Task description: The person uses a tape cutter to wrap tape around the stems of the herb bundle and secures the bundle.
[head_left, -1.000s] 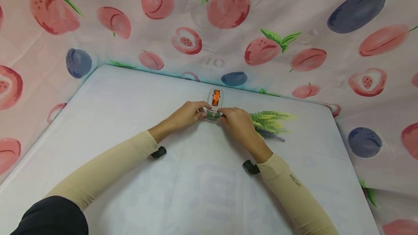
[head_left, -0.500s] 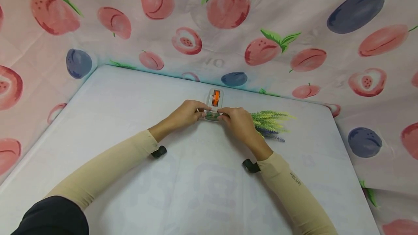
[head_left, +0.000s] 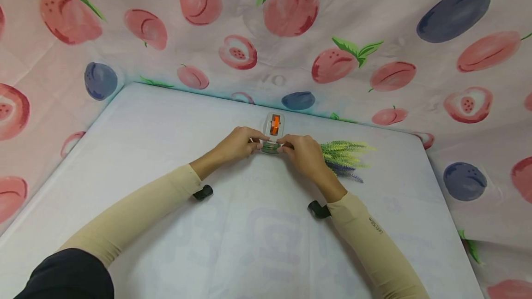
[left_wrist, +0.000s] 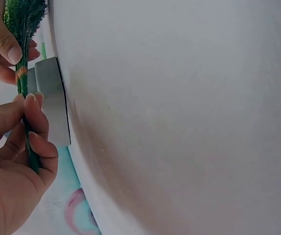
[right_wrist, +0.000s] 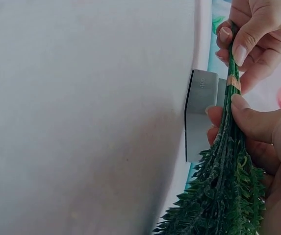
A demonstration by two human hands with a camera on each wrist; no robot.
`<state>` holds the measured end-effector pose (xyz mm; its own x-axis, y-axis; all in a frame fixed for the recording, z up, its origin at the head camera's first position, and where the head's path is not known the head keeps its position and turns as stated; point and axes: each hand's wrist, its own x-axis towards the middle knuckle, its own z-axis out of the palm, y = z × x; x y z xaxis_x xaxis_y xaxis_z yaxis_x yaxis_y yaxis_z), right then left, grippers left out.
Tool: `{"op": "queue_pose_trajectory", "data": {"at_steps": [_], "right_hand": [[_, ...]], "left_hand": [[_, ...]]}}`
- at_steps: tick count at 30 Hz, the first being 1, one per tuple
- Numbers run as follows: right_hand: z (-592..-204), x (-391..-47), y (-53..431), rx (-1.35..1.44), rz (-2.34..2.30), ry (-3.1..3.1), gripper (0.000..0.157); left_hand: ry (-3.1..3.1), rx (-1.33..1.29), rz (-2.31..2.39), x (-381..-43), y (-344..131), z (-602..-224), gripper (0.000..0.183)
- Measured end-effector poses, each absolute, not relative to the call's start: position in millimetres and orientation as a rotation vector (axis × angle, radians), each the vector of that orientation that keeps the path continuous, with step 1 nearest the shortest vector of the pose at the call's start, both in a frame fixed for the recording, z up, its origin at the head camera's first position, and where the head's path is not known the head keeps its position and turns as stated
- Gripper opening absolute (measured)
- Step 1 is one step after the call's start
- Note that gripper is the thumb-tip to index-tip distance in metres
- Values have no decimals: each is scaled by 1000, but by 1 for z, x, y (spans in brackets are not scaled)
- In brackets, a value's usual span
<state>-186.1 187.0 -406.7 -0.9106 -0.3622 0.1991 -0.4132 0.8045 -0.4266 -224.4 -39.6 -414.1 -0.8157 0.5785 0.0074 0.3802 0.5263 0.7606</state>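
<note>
A bunch of artificial flowers [head_left: 345,157], with yellow-green and purple sprigs, lies across both hands in front of a tape dispenser. My left hand [head_left: 241,144] pinches the lower ends of the green stems [left_wrist: 34,159] between thumb and fingers. Just below the flower heads, my right hand [head_left: 305,153] grips the bunch. An orange-tan band of tape [right_wrist: 233,81] is wrapped around the stems between the two hands. Directly behind stands the grey tape dispenser [head_left: 274,126], which carries an orange roll. Its front end is partly covered by stems and fingers.
White cloth covers the table [head_left: 257,225]. A fruit-printed curtain [head_left: 287,54] rises behind the table's far edge, close behind the dispenser, and also along the sides. Black wrist cameras [head_left: 318,211] hang under both forearms.
Both hands keep their hold on the bunch and shift only slightly. The flower heads have moved a little at the right. The tape dispenser stays in place.
</note>
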Motion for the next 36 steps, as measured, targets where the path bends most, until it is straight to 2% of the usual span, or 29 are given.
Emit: {"op": "queue_pose_trajectory", "data": {"at_steps": [27, 36], "right_hand": [[-410, -190, 188, 586, 811, -2870, 17], [-412, -192, 188, 560, 869, -2866, 11]], "left_hand": [[2519, 803, 1177, -227, -38, -414, 31], [2523, 784, 1163, -228, -38, -413, 31]]}}
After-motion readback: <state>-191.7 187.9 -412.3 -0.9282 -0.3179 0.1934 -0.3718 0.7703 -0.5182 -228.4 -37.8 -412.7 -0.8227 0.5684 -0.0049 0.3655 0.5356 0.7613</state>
